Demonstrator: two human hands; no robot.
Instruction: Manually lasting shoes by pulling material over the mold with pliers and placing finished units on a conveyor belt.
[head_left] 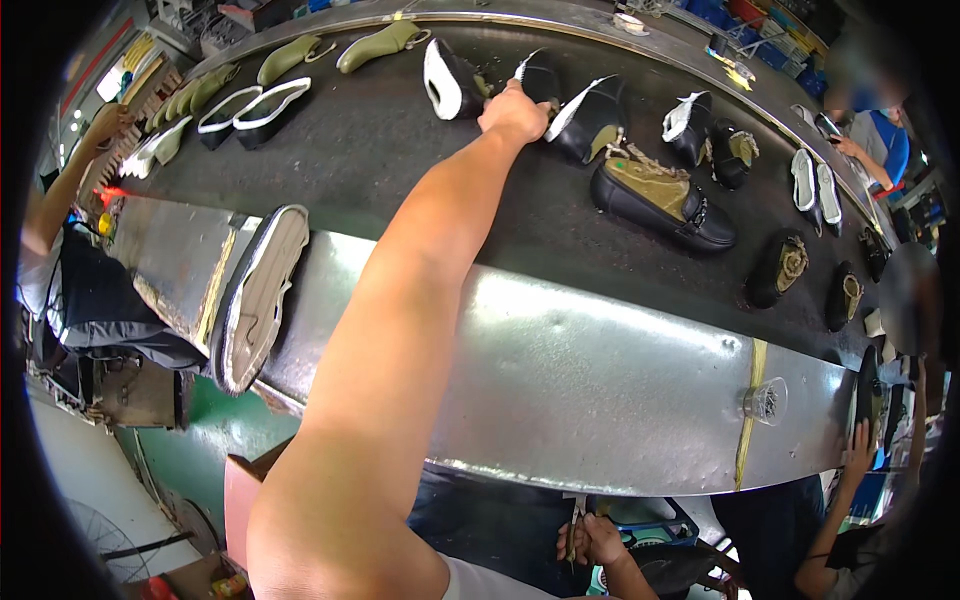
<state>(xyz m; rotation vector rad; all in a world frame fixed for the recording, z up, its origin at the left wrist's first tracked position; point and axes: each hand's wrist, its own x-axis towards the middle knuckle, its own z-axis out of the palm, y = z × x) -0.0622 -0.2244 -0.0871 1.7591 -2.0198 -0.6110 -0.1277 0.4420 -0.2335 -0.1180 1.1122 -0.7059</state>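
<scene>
My left arm reaches far across the dark belt. My left hand has its fingers closed on a black shoe upper with white lining, near the far edge. Similar black-and-white uppers lie on either side of it, one to the left and one to the right. Low in front of me, my right hand is wrapped around metal pincers, with their jaws pointing up. A black moccasin on an olive last sits on the belt, right of my left arm.
A metal ledge runs along the belt's near side, carrying a clear cup of small nails. At left, a shoe stands with its pale underside showing. Olive lasts lie farther back. Co-workers' hands show at left and right.
</scene>
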